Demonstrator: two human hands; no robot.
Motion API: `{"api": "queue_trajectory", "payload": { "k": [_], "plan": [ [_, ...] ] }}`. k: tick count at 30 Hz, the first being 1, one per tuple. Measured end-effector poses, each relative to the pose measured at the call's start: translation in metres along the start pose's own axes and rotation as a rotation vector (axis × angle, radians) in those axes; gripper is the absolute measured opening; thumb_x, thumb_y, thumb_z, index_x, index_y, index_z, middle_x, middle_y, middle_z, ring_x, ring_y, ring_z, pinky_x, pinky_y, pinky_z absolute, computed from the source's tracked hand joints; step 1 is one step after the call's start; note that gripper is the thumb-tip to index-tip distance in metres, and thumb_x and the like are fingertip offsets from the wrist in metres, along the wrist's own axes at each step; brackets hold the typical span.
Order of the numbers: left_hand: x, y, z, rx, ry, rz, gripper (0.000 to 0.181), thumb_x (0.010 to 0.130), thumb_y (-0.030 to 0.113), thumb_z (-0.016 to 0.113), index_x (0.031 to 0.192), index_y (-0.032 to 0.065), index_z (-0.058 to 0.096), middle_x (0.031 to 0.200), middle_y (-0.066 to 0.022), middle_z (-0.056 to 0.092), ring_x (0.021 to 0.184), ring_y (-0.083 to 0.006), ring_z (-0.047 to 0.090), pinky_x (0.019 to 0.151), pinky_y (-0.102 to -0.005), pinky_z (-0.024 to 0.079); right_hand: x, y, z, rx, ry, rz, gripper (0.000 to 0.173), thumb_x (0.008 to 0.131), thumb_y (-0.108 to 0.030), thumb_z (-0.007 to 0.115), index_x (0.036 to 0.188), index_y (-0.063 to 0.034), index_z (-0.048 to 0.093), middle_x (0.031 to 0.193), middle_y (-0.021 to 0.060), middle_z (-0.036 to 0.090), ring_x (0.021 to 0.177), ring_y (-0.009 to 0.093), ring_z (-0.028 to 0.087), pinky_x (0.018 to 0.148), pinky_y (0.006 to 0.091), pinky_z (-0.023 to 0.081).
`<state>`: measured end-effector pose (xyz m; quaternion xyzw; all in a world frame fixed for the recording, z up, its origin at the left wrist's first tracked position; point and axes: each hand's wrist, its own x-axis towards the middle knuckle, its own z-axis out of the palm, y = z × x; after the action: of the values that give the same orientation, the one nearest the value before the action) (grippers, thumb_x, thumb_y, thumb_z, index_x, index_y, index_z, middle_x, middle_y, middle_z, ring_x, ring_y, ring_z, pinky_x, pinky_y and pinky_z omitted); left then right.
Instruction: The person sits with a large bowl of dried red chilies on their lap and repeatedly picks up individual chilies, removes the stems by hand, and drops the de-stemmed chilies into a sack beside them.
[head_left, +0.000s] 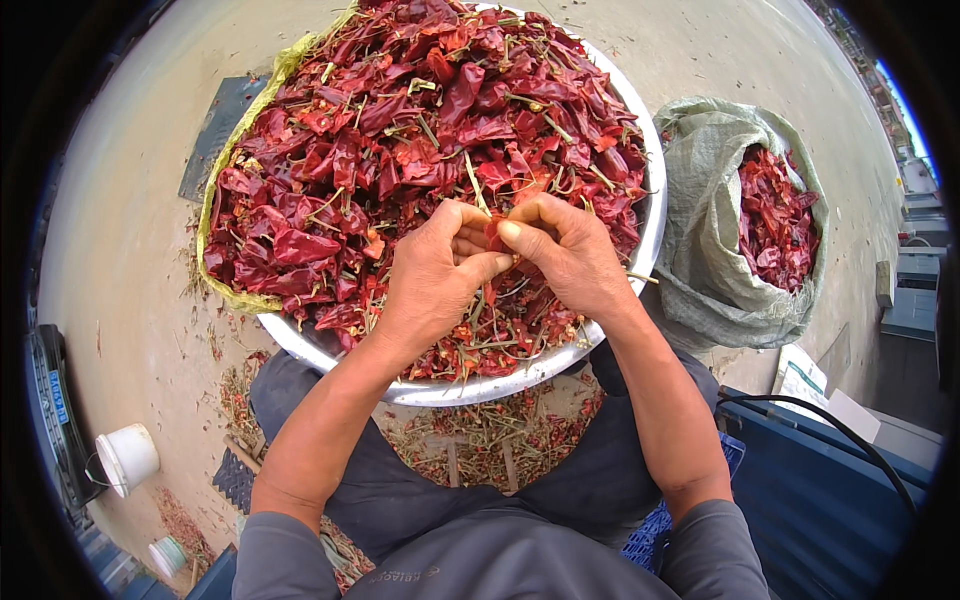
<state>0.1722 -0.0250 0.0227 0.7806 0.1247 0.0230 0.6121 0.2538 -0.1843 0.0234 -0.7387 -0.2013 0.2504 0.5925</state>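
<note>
Before me stands a wide metal basin (651, 180), heaped with dried red chili peppers (390, 142), many with stems. A yellow woven sack (217, 187) edges the heap on its left side. Over the near part of the basin my left hand (442, 262) and my right hand (562, 251) meet, both pinching one dried red chili piece (493, 234) between thumbs and fingers. A pale stem (475, 182) stands up just beyond the fingertips. Smaller chili scraps, seeds and stems (480, 345) lie below my hands along the near rim.
At the right an open grey-green woven sack (697, 217) holds red chili pieces. Stems and scraps (495, 442) litter the ground between my legs. White buckets (129, 457) stand at the lower left. A blue metal surface (810, 480) and a black cable (840, 427) are at the lower right.
</note>
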Motion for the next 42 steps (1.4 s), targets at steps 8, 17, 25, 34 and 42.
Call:
{"api": "queue_trajectory", "payload": {
  "k": [8, 17, 25, 34, 42],
  "plan": [
    [0.002, -0.049, -0.003, 1.05, -0.239, 0.309, 0.023, 0.078, 0.007, 0.066, 0.1, -0.0002, 0.063, 0.099, -0.0201, 0.065, 0.083, -0.0378, 0.066, 0.073, -0.0439, 0.056, -0.001, 0.014, -0.034, 0.12, -0.112, 0.095, 0.015, 0.098, -0.016, 0.062, 0.103, -0.0033, 0.056, 0.087, 0.0012, 0.062, 0.078, 0.008, 0.06, 0.063, 0.0227, 0.045],
    [0.012, -0.028, -0.026, 0.847, -0.225, 0.19, 0.019, 0.079, 0.007, 0.065, 0.097, -0.0005, 0.064, 0.09, -0.0201, 0.065, 0.09, -0.0406, 0.065, 0.077, -0.0494, 0.051, -0.012, 0.022, -0.002, -1.285, -0.107, -0.231, 0.016, 0.086, -0.017, 0.067, 0.1, -0.0111, 0.072, 0.079, 0.0113, 0.062, 0.07, 0.033, 0.066, 0.059, 0.0453, 0.053],
    [0.012, -0.017, -0.041, 0.559, -0.186, 0.155, 0.032, 0.082, 0.011, 0.071, 0.111, -0.0002, 0.065, 0.099, -0.0187, 0.066, 0.09, -0.0342, 0.065, 0.081, -0.0425, 0.05, -0.006, 0.003, -0.003, -0.438, 0.006, -0.132, 0.011, 0.088, -0.012, 0.069, 0.092, -0.0026, 0.065, 0.075, 0.0082, 0.062, 0.065, 0.019, 0.062, 0.061, 0.0355, 0.049],
    [0.016, -0.018, -0.027, -0.38, -0.191, -0.102, 0.019, 0.098, 0.017, 0.065, 0.109, 0.0018, 0.062, 0.09, -0.0009, 0.064, 0.079, -0.0051, 0.057, 0.071, -0.0229, 0.048, 0.01, 0.0, 0.011, 0.216, -0.127, 0.055, 0.018, 0.099, -0.016, 0.061, 0.108, 0.0001, 0.061, 0.086, 0.0016, 0.062, 0.074, 0.007, 0.058, 0.065, 0.0228, 0.048],
    [0.017, -0.015, -0.035, -0.521, -0.054, -0.214, 0.013, 0.103, 0.016, 0.054, 0.104, 0.0057, 0.062, 0.09, -0.0019, 0.066, 0.078, -0.0096, 0.061, 0.074, -0.0258, 0.051, 0.018, 0.005, 0.012, 0.579, -0.004, 0.152, 0.028, 0.103, -0.024, 0.057, 0.12, -0.0022, 0.059, 0.091, 0.0005, 0.06, 0.081, 0.005, 0.054, 0.074, 0.0241, 0.047]
  ]
}}
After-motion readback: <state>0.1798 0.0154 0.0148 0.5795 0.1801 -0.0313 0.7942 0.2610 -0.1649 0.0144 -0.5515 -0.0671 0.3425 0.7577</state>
